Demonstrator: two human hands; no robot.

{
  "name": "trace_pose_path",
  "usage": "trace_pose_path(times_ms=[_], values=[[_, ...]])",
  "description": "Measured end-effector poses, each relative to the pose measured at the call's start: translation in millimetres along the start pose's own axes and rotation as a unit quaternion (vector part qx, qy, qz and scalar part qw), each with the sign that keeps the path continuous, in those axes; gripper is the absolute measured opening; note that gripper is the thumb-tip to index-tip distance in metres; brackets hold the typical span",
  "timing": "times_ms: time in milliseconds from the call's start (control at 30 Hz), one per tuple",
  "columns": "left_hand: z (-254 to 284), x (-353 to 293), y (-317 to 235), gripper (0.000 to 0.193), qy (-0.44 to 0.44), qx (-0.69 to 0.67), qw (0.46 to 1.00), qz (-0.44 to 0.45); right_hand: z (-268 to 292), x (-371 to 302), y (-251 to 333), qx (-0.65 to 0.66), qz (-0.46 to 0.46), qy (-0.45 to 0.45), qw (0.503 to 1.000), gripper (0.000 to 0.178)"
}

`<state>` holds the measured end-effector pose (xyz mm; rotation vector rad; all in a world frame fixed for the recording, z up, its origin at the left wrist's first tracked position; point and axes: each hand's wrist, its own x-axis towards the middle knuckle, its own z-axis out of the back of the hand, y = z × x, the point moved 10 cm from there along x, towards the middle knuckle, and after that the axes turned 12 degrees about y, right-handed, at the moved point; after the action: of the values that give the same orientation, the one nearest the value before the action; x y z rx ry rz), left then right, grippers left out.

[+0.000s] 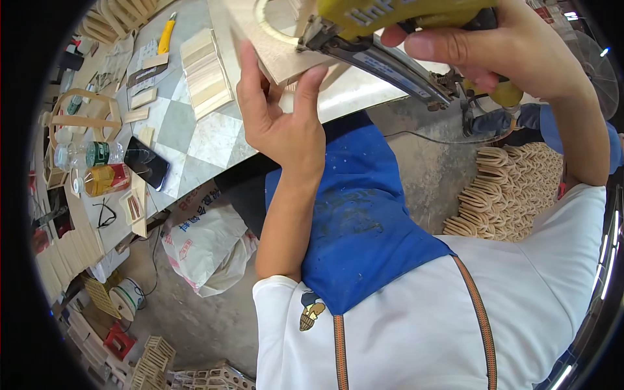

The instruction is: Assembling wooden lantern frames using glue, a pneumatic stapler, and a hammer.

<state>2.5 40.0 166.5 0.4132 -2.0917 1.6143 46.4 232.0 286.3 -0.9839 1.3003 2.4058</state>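
At the top of the head view, my right hand [491, 52] is wrapped round the grip of a yellow air nail gun [383, 16]. The gun's long metal magazine [387, 65] slants down to the right, and its nose meets a pale wooden piece [276, 49]. Fingers and thumb of my left hand [284, 127] grip the lower corner of that piece from the near side. A curved wooden strip [272, 27] lies against its face. The far end of the piece is cut off by the picture's upper edge.
Stacked thin wood slats [205, 75], a yellow utility knife [167, 34], a phone [146, 162] and bottles [107, 180] lie on the table [214, 140] to the left. Below stands a white sack [207, 244]. Bent wooden loops [504, 192] are piled at right, near another person's leg [504, 121].
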Motion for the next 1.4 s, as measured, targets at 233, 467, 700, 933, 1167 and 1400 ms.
trace_pose_path(times_ms=[233, 467, 700, 933, 1167, 1400], values=[[-2, -3, 9, 0.078, 0.032, -0.004, 0.999, 0.009, -6, -5, 5, -0.002, 0.014, -0.002, 1.0, 0.03], [-2, -2, 4, 0.079, 0.044, 0.007, 0.999, -0.008, -10, -7, 11, -0.012, 0.03, -0.006, 0.999, 0.024], [-1, -3, 4, 0.078, 0.047, 0.018, 0.998, -0.024, -12, -6, 27, -0.065, 0.076, -0.015, 0.995, 0.027], [0, -4, 6, 0.078, 0.051, 0.009, 0.999, -0.017, -11, -13, 28, -0.1, 0.031, -0.087, 0.991, 0.035], [2, -3, 5, 0.078, 0.049, -0.008, 0.999, -0.003, -12, -13, 24, -0.084, 0.178, -0.017, 0.98, 0.031], [3, -3, 3, 0.078, 0.055, -0.012, 0.998, -0.003, -14, -2, 16, -0.058, 0.082, 0.003, 0.995, 0.028]])
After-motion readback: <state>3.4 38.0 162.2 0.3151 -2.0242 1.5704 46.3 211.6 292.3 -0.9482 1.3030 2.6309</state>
